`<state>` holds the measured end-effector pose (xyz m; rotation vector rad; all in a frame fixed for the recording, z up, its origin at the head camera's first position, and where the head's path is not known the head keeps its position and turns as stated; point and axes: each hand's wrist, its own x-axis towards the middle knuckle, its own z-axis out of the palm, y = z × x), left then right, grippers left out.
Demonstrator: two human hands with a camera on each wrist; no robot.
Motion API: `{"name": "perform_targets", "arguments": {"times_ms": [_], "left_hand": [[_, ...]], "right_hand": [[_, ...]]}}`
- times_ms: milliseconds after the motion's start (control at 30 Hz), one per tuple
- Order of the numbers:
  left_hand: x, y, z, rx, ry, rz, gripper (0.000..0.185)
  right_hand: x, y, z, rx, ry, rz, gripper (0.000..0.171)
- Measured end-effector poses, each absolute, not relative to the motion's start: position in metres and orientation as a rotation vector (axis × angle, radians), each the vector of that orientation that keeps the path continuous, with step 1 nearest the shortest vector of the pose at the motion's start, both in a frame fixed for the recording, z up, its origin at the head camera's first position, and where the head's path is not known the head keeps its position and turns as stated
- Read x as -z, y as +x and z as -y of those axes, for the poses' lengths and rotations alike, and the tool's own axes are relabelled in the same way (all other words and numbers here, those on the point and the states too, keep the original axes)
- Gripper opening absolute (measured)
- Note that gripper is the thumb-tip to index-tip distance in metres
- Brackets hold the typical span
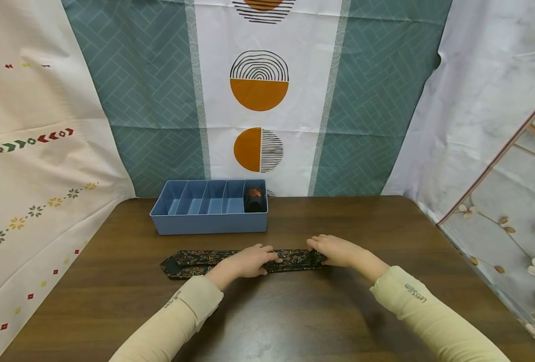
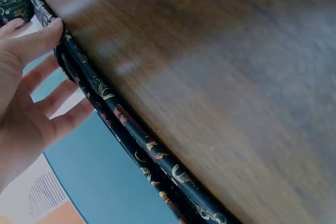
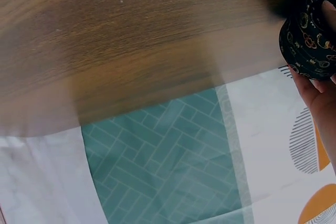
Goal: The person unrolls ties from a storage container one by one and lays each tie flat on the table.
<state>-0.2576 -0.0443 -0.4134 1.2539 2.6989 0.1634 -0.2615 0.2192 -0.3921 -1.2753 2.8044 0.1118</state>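
A dark necktie (image 1: 195,259) with a gold and rust pattern lies doubled lengthwise across the table, its pointed end at the left. Midway along it, my left hand (image 1: 249,261) pinches the tie, thumb on the near edge and fingers on the far edge in the left wrist view. At the tie's right end, my right hand (image 1: 337,250) grips a bent-over or rolled portion. The right wrist view shows this rounded bundle of necktie (image 3: 310,40) between thumb and fingers; part of that hand falls outside the frame.
Behind the tie stands a blue divided box (image 1: 210,223). Its rightmost compartment contains a dark rolled item (image 1: 254,203) with an orange motif. The brown wooden table (image 1: 113,306) reaches patterned cloth hangings (image 1: 158,100) at the back and sides.
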Motion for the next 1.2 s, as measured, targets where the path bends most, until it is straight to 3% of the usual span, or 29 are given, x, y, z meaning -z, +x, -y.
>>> {"name": "perform_targets", "arguments": {"times_ms": [200, 433, 1200], "left_hand": [[0.412, -0.258, 0.044, -0.18, 1.255, -2.687, 0.039], [0.413, -0.259, 0.046, -0.185, 1.259, -2.686, 0.04], [0.416, -0.258, 0.057, -0.193, 1.309, -2.693, 0.04]], "right_hand": [[0.391, -0.259, -0.222, -0.169, -1.238, -2.809, 0.05], [0.391, -0.257, -0.225, -0.139, -1.285, -2.813, 0.038], [0.391, -0.259, -0.221, -0.167, -1.256, -2.816, 0.034]]}}
